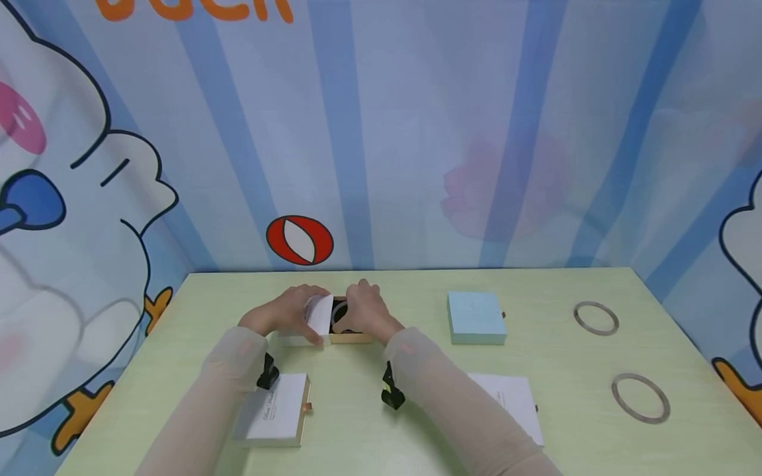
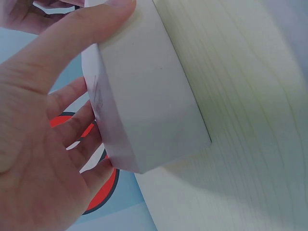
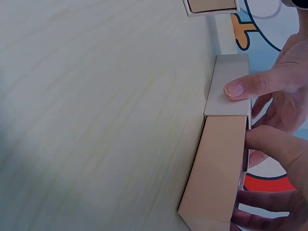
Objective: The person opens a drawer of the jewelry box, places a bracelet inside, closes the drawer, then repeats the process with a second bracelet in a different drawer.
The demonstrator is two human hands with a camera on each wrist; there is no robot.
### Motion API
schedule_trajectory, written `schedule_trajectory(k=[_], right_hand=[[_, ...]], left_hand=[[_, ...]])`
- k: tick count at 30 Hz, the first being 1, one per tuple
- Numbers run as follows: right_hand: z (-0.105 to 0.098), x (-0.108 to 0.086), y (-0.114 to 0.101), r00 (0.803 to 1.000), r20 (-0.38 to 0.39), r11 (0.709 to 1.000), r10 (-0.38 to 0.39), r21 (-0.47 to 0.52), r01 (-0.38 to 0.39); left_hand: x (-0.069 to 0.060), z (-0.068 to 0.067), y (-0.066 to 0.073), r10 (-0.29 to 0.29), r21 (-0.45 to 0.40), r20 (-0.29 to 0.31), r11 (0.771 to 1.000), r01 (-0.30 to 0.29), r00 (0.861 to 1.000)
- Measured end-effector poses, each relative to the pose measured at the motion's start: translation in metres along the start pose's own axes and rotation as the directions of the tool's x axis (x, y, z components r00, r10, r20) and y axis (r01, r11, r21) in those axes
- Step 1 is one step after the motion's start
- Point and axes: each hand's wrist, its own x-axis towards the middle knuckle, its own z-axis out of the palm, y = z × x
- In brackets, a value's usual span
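A white drawer box stands near the table's back edge, its white sleeve [image 2: 149, 91] to the left and its tan drawer [image 3: 216, 168] pulled out to the right. My left hand [image 1: 292, 313] holds the sleeve, thumb on the front side and fingers over the top. Over the drawer bends my right hand [image 1: 368, 312], thumb and fingers dipping inside. Part of a grey bangle [image 1: 338, 311] shows against the dark lining beside the right thumb. The right fingertips are hidden in the drawer, so whether they grip the bangle cannot be seen.
Two grey bangles, one farther back [image 1: 596, 318] and one nearer [image 1: 640, 398], lie at the right. A light blue box [image 1: 476, 317] stands right of the hands. White boxes lie near the left forearm [image 1: 276, 410] and partly behind the right forearm [image 1: 512, 400].
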Motion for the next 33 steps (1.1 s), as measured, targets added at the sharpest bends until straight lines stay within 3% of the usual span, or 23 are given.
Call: schedule_trajectory(k=[22, 33], right_hand=[[0.0027, -0.0044, -0.0005, 0.999, -0.042, 1.0, 0.023, 0.018, -0.022], [-0.0023, -0.0032, 0.0082, 0.997, -0.074, 0.984, 0.028, 0.18, -0.014]], left_hand=[[0.0, 0.0001, 0.0008, 0.01, -0.003, -0.001, 1.0, -0.01, 1.0], [0.0002, 0.0007, -0.0017, 0.019, -0.004, -0.007, 1.0, -0.019, 1.0]])
